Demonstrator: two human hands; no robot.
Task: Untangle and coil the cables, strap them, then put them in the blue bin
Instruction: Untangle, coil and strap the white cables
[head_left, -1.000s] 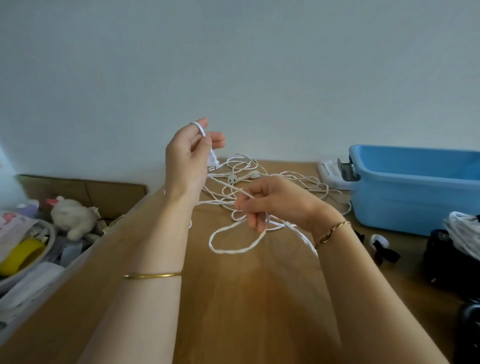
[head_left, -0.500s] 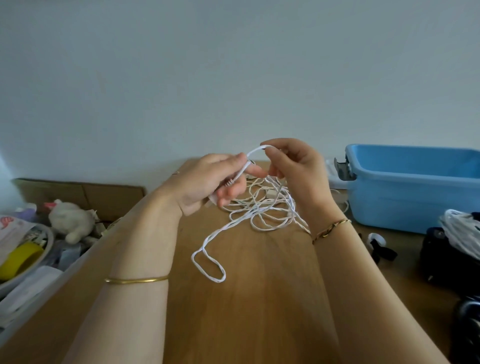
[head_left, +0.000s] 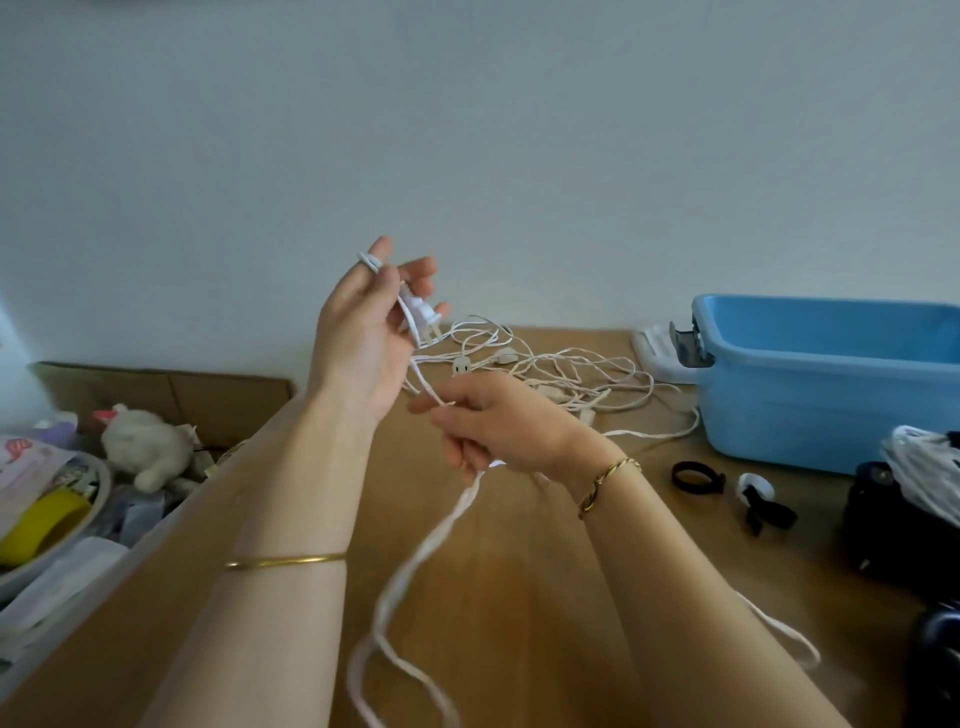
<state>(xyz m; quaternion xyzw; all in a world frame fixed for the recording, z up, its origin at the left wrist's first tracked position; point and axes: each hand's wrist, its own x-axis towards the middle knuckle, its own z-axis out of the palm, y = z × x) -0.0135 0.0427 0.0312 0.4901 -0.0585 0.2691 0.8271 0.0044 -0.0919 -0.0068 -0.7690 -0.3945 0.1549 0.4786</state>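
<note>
Wooden counter (head_left: 509, 613). Blue bin (head_left: 831, 415) at its far right, open-topped. White cable tangle (head_left: 566, 371) lies on the counter just left of the bin. Left grip (head_left: 363, 338) is raised well left of the bin, fingers curled round the white plug (head_left: 422, 318), cable looped over the forefinger. Right grip (head_left: 498, 423), lower and nearer the bin, pinches the same cable; the slack hangs toward the viewer. Black strap (head_left: 696, 477) lies on the counter just in front of the bin.

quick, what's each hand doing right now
Left hand: holds the plug of the white cable, which loops over a finger.
Right hand: pinches the same cable lower down.
</note>
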